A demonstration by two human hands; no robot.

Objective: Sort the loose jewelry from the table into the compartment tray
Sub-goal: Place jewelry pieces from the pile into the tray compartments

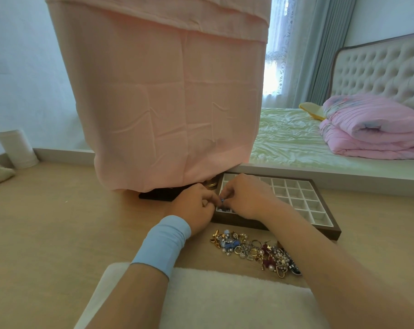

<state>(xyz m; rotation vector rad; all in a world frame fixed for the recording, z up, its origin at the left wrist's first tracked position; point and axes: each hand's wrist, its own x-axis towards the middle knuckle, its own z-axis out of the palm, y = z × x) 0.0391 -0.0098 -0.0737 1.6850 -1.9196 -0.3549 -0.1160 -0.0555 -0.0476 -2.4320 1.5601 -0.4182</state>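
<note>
Pinching blue piece [222, 199]: left hand [195, 207], right hand [245, 198].

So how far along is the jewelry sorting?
Early. Done: something small lies in the near-left compartment of the tray; the other visible cells look empty. In hand: left hand and right hand both pinch a small blue piece above that corner. Left: the jewelry pile in front of the tray.

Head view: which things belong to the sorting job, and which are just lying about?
Job: compartment tray, jewelry pile, small blue piece pinched between left hand and right hand.
Lying about: pink cloth, white pad, pink quilt, white cylinder.
</note>
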